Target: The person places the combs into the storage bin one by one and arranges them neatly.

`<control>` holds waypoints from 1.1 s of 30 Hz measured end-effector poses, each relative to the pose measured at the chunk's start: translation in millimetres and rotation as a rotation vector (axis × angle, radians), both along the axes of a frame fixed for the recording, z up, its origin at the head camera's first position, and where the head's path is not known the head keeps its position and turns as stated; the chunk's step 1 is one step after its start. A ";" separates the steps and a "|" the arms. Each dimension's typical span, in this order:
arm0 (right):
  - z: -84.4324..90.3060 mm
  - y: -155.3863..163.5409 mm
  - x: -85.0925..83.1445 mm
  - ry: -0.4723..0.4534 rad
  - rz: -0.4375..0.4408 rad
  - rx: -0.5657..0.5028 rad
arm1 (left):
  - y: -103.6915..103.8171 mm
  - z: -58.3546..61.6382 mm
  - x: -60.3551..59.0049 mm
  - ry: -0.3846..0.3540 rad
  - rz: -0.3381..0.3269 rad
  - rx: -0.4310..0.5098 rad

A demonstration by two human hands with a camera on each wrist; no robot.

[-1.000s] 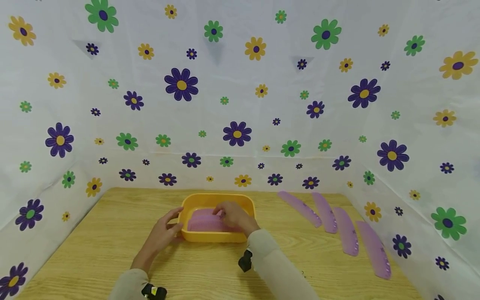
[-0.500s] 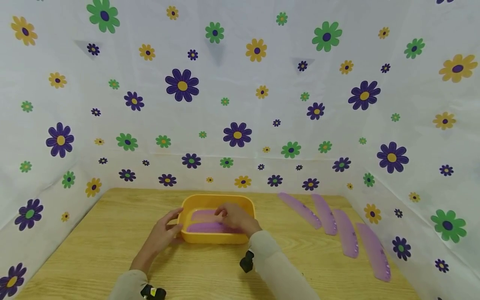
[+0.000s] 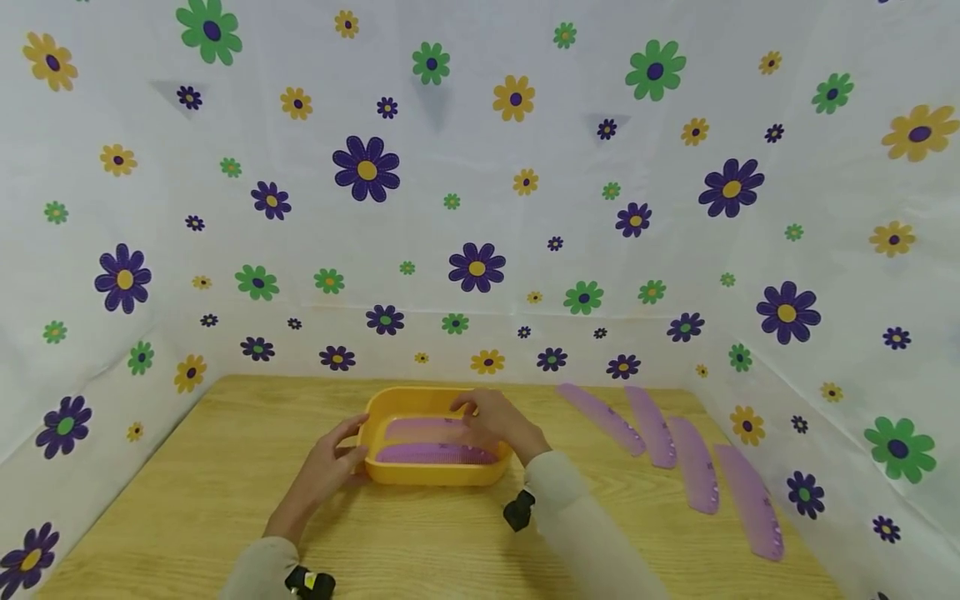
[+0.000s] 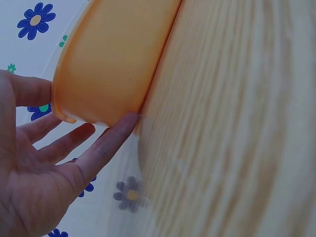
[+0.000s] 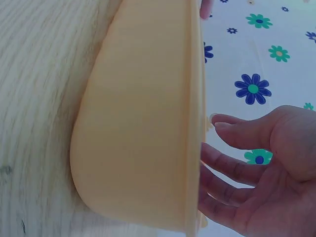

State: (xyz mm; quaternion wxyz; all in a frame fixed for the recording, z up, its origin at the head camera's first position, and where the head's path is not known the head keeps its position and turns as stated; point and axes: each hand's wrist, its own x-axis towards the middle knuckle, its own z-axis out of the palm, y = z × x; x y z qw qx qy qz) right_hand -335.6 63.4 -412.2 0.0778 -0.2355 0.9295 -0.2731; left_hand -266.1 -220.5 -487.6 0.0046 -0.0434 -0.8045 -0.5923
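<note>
In the head view, an oblong yellow plastic tub (image 3: 431, 476) stands on the table with two translucent purple combs lying in it: the front comb (image 3: 420, 453) and the back comb (image 3: 416, 428). My left hand (image 3: 330, 461) is at the tub's left end, and its extended fingers touch the outer wall (image 4: 108, 64) and rim. My right hand (image 3: 498, 423) hovers over the tub's right end with loosely bent fingers and nothing between them. The right wrist view shows the fingers (image 5: 232, 170) passing behind the rim, their tips hidden.
Several more purple combs lie spaced out at the right of the wooden table (image 3: 262, 433), including a long one (image 3: 748, 500) nearest the front. A white flower-print sheet (image 3: 420, 233) rises behind the table and along both sides.
The right hand let go of a comb inside the tub and moved right, towards the tub's right end. Both combs there now show more fully. The left hand stayed in place.
</note>
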 end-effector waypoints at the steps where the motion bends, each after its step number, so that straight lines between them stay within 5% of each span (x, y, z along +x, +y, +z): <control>1: 0.7 2.2 -0.9 0.005 0.000 0.002 | 0.4 -0.1 -0.3 0.000 0.000 0.003; 12: 13.5 33.6 -8.0 0.051 -0.053 -0.041 | 1.0 1.7 -0.4 0.006 -0.009 0.003; 25: 10.4 79.7 -17.0 0.050 -0.168 -0.031 | 0.5 -0.3 0.1 0.011 -0.011 0.002; 33: 3.8 103.0 -19.2 0.132 -0.150 0.024 | 0.3 0.6 1.8 0.006 -0.018 0.003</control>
